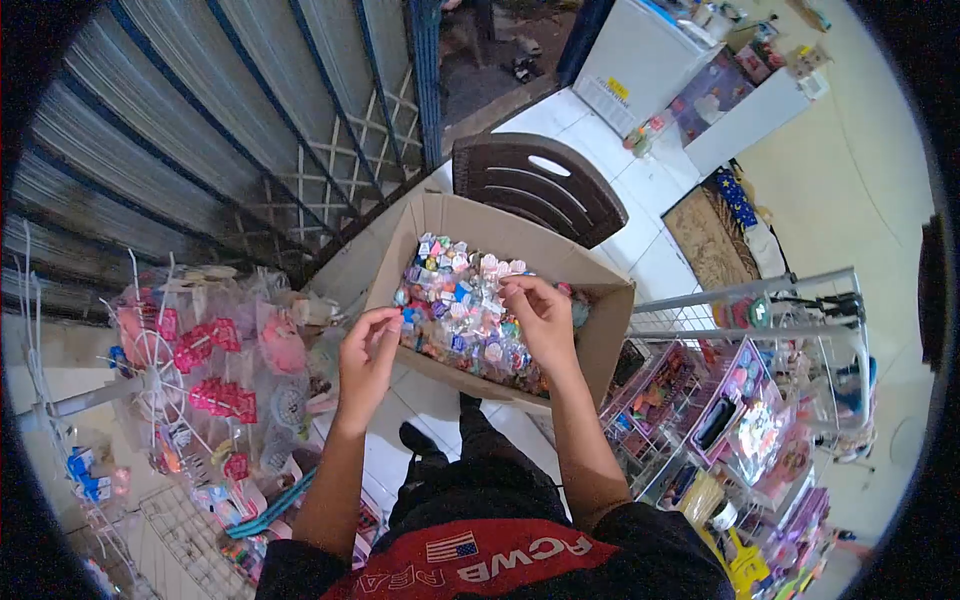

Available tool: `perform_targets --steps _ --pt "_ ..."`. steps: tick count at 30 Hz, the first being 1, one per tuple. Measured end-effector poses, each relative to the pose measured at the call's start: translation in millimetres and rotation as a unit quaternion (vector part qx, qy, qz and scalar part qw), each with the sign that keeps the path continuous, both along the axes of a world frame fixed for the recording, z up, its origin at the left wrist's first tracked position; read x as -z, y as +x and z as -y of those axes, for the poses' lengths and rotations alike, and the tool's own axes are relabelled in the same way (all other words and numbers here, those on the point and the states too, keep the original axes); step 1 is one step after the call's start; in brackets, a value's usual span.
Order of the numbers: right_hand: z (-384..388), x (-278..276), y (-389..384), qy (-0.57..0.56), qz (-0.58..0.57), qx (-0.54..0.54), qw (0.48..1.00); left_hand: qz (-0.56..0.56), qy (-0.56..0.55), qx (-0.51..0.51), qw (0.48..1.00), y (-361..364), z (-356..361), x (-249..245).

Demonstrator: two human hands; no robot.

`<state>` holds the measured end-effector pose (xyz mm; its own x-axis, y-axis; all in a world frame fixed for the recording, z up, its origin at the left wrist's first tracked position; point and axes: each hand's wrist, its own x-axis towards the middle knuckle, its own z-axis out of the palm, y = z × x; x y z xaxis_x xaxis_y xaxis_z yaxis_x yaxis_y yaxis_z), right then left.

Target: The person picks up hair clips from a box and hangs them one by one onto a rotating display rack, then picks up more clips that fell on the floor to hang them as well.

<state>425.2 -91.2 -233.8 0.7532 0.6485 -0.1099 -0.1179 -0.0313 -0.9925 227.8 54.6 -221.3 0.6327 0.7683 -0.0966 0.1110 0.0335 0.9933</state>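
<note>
An open cardboard box [400,262] stands in front of me, filled with many small colourful packaged trinkets [465,300]. My left hand [370,352] is at the box's near left edge, thumb and forefinger held close together; whether anything is between them is too small to tell. Over the right part of the trinkets is my right hand [540,315], its thumb and forefinger pinched near some clear packaging. What it grips, if anything, I cannot make out.
Behind the box stands a brown plastic chair [540,180]. Racks of hanging goods [220,360] are on the left, and a metal rack with baskets [690,395] is on the right. A slatted metal shutter [220,130] and a white cabinet [640,70] are farther back.
</note>
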Motion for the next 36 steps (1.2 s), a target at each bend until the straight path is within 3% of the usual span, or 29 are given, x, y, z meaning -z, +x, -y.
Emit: perform_targets --steps 12,18,22,24,26,29,30,32,36 --pt "-12 135 26 -0.039 -0.068 -0.037 0.996 -0.082 -0.046 -0.011 0.995 46 -14 118" --pt "-26 179 23 -0.089 -0.024 -0.087 0.992 -0.11 -0.058 -0.032 0.992 64 -29 154" --pt "-30 219 18 -0.137 -0.038 -0.121 0.982 -0.056 -0.071 -0.026 0.996 57 -40 179" --pt "-35 230 16 -0.175 0.053 -0.184 0.966 -0.085 -0.075 -0.032 0.993 56 -43 174" --pt "-43 241 8 -0.207 -0.003 -0.216 0.954 -0.094 -0.049 -0.022 0.994 52 -46 176" --pt "-56 269 -11 -0.17 0.179 -0.293 0.924 -0.076 -0.074 -0.026 0.994 48 -47 180" --pt "-62 274 -17 -0.169 0.178 -0.298 0.922 -0.078 -0.076 -0.031 0.994 48 -47 180" --pt "-76 281 -25 -0.2 0.252 -0.373 0.87 -0.059 -0.082 -0.024 0.995 48 -49 181" --pt "-98 312 -50 -0.249 0.254 -0.402 0.844 -0.081 -0.059 -0.038 0.994 51 -50 180"
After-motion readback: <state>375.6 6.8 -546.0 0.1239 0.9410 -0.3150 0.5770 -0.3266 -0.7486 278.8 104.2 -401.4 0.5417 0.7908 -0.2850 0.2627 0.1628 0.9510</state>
